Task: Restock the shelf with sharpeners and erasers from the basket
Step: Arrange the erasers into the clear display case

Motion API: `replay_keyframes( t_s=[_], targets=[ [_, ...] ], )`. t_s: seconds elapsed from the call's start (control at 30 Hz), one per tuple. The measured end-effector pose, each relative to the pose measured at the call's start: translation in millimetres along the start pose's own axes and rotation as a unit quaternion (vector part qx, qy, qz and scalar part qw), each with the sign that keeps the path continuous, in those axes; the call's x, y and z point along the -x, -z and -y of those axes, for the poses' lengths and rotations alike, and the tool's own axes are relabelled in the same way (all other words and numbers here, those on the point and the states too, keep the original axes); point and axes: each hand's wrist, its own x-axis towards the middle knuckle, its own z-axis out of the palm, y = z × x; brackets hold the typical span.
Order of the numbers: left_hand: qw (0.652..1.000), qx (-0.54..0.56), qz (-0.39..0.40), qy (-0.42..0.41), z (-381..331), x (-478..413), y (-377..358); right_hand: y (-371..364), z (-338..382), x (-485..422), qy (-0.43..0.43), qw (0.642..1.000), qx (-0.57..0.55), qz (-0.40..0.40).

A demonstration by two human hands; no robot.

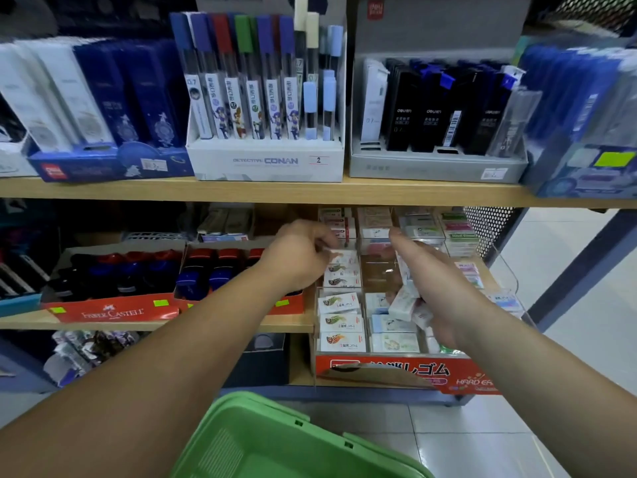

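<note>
Erasers (408, 300) sit bunched in the right hand (436, 288), a ready supply held over the clear divided display (509, 274). The left hand (300, 253), fingers curled, appears to pinch a single eraser (330, 250) into the fish-print column (341, 301). The green basket (262, 439) waits below.

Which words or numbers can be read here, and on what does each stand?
"DETECTIVE CONAN" and "2": white display box.
"FABER-CASTELL": red tray.
"レゴム" and "HARD E…", cut off: red eraser display.
"0.7": lead tubes.
Eraser wrappers, price stickers: too blurred to read.
</note>
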Motion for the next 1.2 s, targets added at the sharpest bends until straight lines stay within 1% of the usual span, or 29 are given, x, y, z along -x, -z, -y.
replay_keyframes(
  t_s=[0.03, 0.1, 0.17, 0.23, 0.33, 0.37, 0.4, 0.43, 0.47, 0.5, 0.53, 0.57, 0.63, 0.7, 0.77, 0.93, 1.13, 1.2],
  targets=[
    [0.999, -0.033, -0.002, -0.009, 0.9, -0.2, -2.5, -0.5, -1.2, -1.3, -0.011, 1.000, 0.001, -0.005],
    [0.989, -0.134, -0.012, -0.055, 3.0, 0.5, -8.1, 1.4, -6.2, -6.0, -0.033, 0.999, -0.025, 0.001],
    [0.976, -0.198, -0.025, -0.085, 3.5, 0.9, -11.5, 5.7, -9.5, -8.1, -0.046, 0.994, -0.096, 0.010],
    [0.978, -0.191, -0.022, -0.077, 3.8, -0.6, -11.4, 10.3, -11.3, -10.8, -0.058, 0.988, -0.142, 0.000],
    [0.982, -0.165, -0.029, -0.082, 3.7, 1.0, -11.0, 15.0, -14.1, -14.3, -0.057, 0.987, -0.150, -0.009],
    [0.984, -0.146, -0.037, -0.092, 2.9, 2.3, -10.6, 15.2, -13.9, -14.4, -0.051, 0.989, -0.142, -0.003],
    [0.988, -0.105, -0.045, -0.100, 0.0, 4.5, -9.1, 15.6, -14.6, -14.5, -0.040, 0.991, -0.124, 0.009],
    [0.994, -0.042, -0.040, -0.095, -5.7, 7.1, -6.2, 16.1, -15.6, -15.1, -0.024, 0.995, -0.094, 0.018],
    [0.996, 0.037, -0.016, -0.078, -13.8, 10.2, -2.3, 16.7, -16.0, -15.1, -0.004, 0.998, -0.056, 0.024],
    [0.992, 0.116, 0.025, -0.048, -22.7, 13.0, 0.9, 16.6, -16.3, -14.9, 0.016, 0.999, -0.019, 0.025],
    [0.982, 0.173, 0.071, -0.019, -31.6, 16.3, 3.9, 15.8, -16.3, -14.3, 0.036, 0.999, 0.010, 0.024],
    [0.974, 0.199, 0.111, -0.006, -38.4, 19.1, 5.9, 14.8, -16.3, -13.6, 0.056, 0.998, 0.031, 0.021],
    [0.960, 0.234, 0.150, -0.007, -45.3, 23.1, 7.6, 12.3, -15.2, -11.1, 0.092, 0.994, 0.049, 0.016],
    [0.951, 0.271, 0.148, -0.002, -44.8, 23.7, 10.4, 12.6, -13.6, -8.3, 0.112, 0.993, 0.049, 0.000],
    [0.946, 0.290, 0.144, 0.007, -42.1, 24.2, 14.0, 15.7, -11.9, -6.0, 0.105, 0.994, 0.037, -0.013],
    [0.945, 0.295, 0.143, 0.020, -37.7, 26.4, 15.7, 20.4, -10.8, -1.7, 0.082, 0.996, 0.014, -0.028],
    [0.918, 0.373, 0.124, 0.051, -41.0, 25.9, 13.1, 17.7, -10.3, -2.6, 0.081, 0.996, 0.036, -0.009],
    [0.925, 0.358, 0.112, 0.063, -39.4, 25.0, 12.1, 19.9, -9.3, -1.1, 0.078, 0.996, 0.030, -0.025]
  ],
)
